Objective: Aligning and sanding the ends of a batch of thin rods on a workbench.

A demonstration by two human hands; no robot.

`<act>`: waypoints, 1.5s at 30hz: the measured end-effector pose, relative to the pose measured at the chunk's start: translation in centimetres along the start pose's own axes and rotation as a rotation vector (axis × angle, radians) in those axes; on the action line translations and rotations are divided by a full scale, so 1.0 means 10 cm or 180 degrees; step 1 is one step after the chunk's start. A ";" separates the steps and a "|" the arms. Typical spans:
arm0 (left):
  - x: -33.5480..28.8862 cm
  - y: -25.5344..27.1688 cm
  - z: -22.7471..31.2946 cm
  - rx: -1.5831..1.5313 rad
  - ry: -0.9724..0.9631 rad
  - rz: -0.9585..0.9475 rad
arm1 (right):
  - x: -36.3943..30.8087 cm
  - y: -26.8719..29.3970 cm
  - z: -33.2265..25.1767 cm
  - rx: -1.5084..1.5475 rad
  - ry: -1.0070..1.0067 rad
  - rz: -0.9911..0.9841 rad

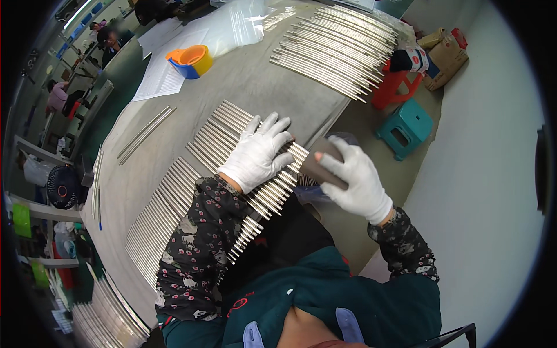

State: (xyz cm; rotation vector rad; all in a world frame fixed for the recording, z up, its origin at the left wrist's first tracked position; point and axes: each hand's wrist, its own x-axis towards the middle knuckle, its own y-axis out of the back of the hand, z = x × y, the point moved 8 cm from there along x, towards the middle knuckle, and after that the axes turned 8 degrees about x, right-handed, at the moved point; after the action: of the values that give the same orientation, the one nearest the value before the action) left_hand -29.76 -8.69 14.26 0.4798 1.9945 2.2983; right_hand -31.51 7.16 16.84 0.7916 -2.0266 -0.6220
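Observation:
My left hand (260, 149), in a white glove, lies flat with its fingers spread on a row of thin, shiny metal rods (216, 134). These rods lie side by side on the grey table (243, 75), their near ends jutting past its edge. In my gloved right hand (361, 184) is a brown block (320, 165), perhaps a sanding block, gripped between thumb and fingers. The block is beside the rod ends at the right of the row; whether it touches them I cannot tell. Another row of rods (162, 203) extends to the left, partly behind my left forearm.
A third batch of rods (333, 52) lies at the table's far right. Tape rolls (202, 57), a paper sheet (155, 84) and clear plastic film (241, 23) sit farther back. A few loose rods (145, 136) rest leftward. Right of the table stand a teal stool (408, 129) and red stool (391, 90).

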 end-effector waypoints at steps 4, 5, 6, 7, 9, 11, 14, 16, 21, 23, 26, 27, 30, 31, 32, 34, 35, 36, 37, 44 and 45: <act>-0.02 -0.02 0.03 -0.0003 0.0030 -0.0073 | -0.03 0.26 0.39 -0.1030 -0.0884 0.0399; 0.00 -0.01 0.00 0.0008 0.0043 -0.0071 | 0.00 0.22 0.22 -0.0760 -0.0492 0.0435; 0.02 0.02 0.00 0.0001 0.0038 -0.0003 | 0.02 0.09 0.09 -0.0422 -0.0226 0.0181; 0.03 0.03 0.00 -0.0007 0.0033 0.0066 | 0.01 -0.01 -0.01 -0.0082 0.0038 -0.0070; -0.01 0.02 0.01 0.0002 0.0073 0.0058 | -0.01 0.11 0.34 -0.1133 -0.0743 0.0118; 0.04 0.02 0.01 -0.0034 0.0114 -0.0077 | -0.12 0.28 0.57 -0.1236 -0.0859 0.0556; 0.05 0.00 0.02 -0.0120 0.0220 -0.0087 | -0.09 0.20 0.22 -0.0683 -0.0372 0.0473; 0.06 0.00 -0.02 -0.0157 0.0272 -0.0033 | 0.01 0.07 -0.17 -0.0114 0.0147 0.0074; 0.06 0.04 -0.02 -0.0328 0.0307 -0.0080 | -0.01 0.30 0.29 -0.1578 -0.0609 0.0556; 0.05 0.05 -0.01 -0.0270 0.0272 -0.0061 | -0.06 0.32 0.26 -0.1290 -0.0502 0.0610; 0.02 0.15 0.04 -0.0020 -0.0058 0.0572 | -0.11 0.19 0.15 -0.0930 -0.0417 0.0388; 0.05 0.22 0.08 -0.0143 -0.0247 0.0687 | -0.13 0.18 0.14 -0.0937 -0.0418 0.0390; 0.10 0.15 0.12 -0.0323 -0.0363 0.0518 | -0.15 0.17 0.16 -0.1036 -0.0530 0.0366; 0.10 0.15 0.12 -0.0236 -0.0341 0.0508 | -0.16 0.18 0.17 -0.1040 -0.0558 0.0352; 0.09 0.15 0.13 -0.0148 -0.0319 0.0499 | -0.17 0.19 0.18 -0.1045 -0.0584 0.0338; 0.13 0.13 0.13 -0.0129 -0.0272 0.0367 | -0.20 0.20 0.18 -0.1038 -0.0580 0.0334; 0.15 0.10 0.13 -0.0102 -0.0220 0.0229 | -0.21 0.20 0.18 -0.1020 -0.0573 0.0334; 0.16 0.14 0.14 -0.0093 -0.0209 0.0238 | -0.21 0.21 0.16 -0.1018 -0.0555 0.0333; 0.17 0.12 0.14 -0.0044 -0.0182 0.0068 | -0.20 0.22 0.14 -0.1027 -0.0558 0.0333; 0.26 0.03 0.17 0.0268 -0.0047 -0.0938 | -0.22 0.24 0.08 -0.1024 -0.0511 0.0299; 0.27 0.02 0.17 0.0265 -0.0042 -0.0939 | -0.22 0.25 0.08 -0.1022 -0.0509 0.0294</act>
State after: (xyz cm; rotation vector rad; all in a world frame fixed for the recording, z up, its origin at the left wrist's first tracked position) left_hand -31.83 -6.44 15.20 0.1879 2.0055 2.0387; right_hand -31.96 10.55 16.89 0.4680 -2.0227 -0.9532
